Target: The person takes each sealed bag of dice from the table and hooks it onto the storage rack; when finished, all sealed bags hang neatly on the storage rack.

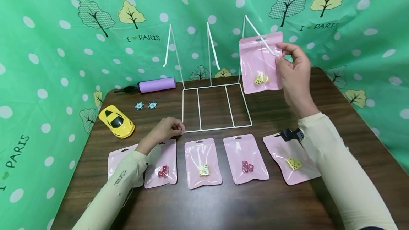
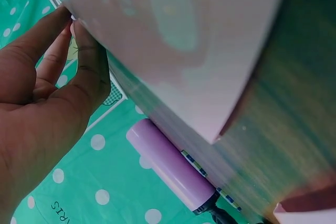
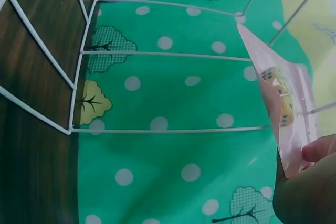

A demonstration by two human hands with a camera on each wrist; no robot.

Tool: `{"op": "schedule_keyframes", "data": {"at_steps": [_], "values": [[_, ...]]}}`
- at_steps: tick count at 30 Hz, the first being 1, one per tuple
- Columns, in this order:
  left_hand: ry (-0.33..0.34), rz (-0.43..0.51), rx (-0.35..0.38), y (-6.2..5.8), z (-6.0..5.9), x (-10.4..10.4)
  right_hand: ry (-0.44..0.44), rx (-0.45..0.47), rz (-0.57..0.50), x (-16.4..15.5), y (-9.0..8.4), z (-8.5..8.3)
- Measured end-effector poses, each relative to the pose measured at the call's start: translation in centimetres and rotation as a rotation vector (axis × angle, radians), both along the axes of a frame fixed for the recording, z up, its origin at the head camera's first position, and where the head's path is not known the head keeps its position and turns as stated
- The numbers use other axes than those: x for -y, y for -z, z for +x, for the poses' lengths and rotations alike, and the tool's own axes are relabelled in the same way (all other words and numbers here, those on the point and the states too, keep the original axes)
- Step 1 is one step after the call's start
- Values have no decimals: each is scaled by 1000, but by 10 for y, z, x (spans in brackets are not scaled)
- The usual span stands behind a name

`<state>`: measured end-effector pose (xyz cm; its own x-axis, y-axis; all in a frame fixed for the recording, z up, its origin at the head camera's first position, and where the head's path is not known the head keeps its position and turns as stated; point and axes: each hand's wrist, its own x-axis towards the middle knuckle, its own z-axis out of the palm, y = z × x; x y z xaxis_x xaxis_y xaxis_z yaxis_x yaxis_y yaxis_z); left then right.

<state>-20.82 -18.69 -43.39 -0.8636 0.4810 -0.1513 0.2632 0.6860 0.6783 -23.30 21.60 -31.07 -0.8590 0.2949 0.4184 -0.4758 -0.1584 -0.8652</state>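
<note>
A pink pouch (image 1: 260, 63) with pale yellow dice inside is hanging up at the right-hand hook of the white wire rack (image 1: 217, 105), its top hole sitting at the hook's arm. The right hand (image 1: 295, 70) is raised beside it, pinching the pouch's upper right edge between thumb and fingertips. In the right wrist view the same pouch (image 3: 286, 114) is showing edge-on, with the dice visible through its clear face and a fingertip at its lower corner.

The left hand (image 1: 164, 130) is resting on the table (image 1: 335, 95), well apart from the hanging pouch, its fingers curled at the front left corner of the rack's base. It is probably pinching the wire there, though the contact is too small to be sure of. In the left wrist view the left hand (image 2: 42, 114) is showing its thumb and fingers drawn together, with a blurred pink surface filling most of the frame.

Five more pink pouches (image 1: 202, 162) are lying in a row along the table's near side; the leftmost one is partly covered by the left forearm, and the rightmost is partly covered by the right sleeve.
</note>
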Motion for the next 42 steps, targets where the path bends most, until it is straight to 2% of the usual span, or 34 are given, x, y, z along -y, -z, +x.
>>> {"op": "schedule_keyframes", "data": {"at_steps": [10,13,19,24,32,37,42], "values": [[8,11,-15,2,-2,2,78,56,13,16,-6,-52],[7,8,-16,3,-2,4,85,63,39,18,-5,-60],[2,8,-4,1,1,2,90,69,133,17,-8,-63],[8,14,-4,1,1,2,124,94,294,10,-7,-59],[7,18,-3,1,1,2,157,179,450,-17,2,-43],[-1,22,7,0,2,2,206,214,508,-48,11,-25],[0,12,4,-1,2,-1,244,301,609,-86,28,3]]}}
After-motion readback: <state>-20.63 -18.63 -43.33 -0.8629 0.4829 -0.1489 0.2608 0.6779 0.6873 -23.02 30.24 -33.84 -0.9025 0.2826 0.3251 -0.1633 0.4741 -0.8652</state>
